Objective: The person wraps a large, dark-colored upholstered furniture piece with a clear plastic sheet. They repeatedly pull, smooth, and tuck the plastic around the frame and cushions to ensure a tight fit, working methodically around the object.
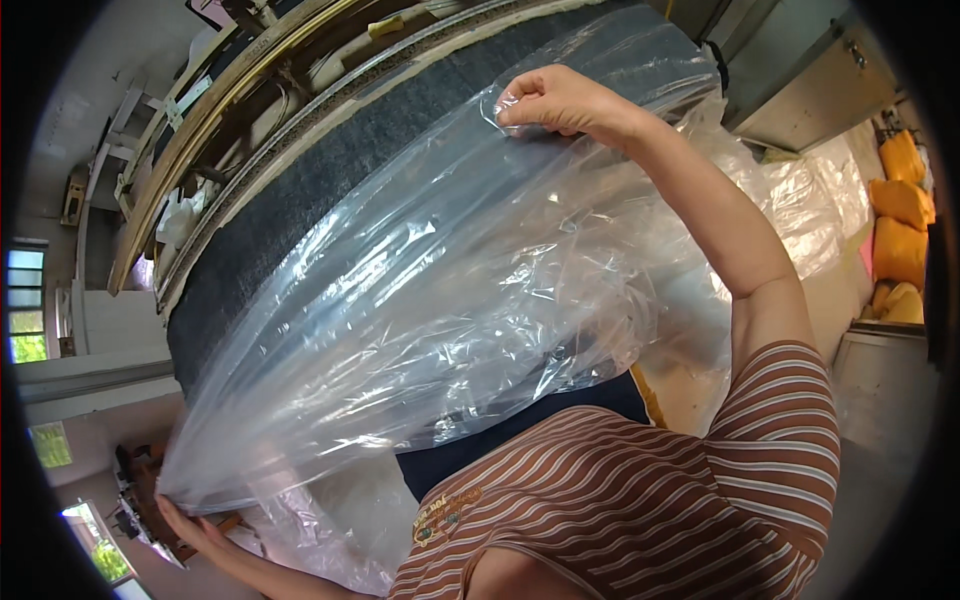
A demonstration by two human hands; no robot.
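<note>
A large sheet of clear plastic film (400, 290) stretches across in front of me, its far part over a dark padded table surface (290, 190). My right hand (560, 100) is closed in a pinch on the film near the far side, with a small fold of it between thumb and fingers. Low on the left, my left hand (195, 525) holds the film's other end, where it draws together to a narrow corner. Between my hands the film is pulled fairly taut. Its nearer part hangs crumpled in front of my body.
Behind the table runs a long rack of wooden rails (185, 200) with odds and ends on it. More crumpled film (820, 200) lies at the right. Orange bundles (900, 240) are stacked at the far right, near a metal cabinet (815, 85). Windows (28, 300) are on the left.
</note>
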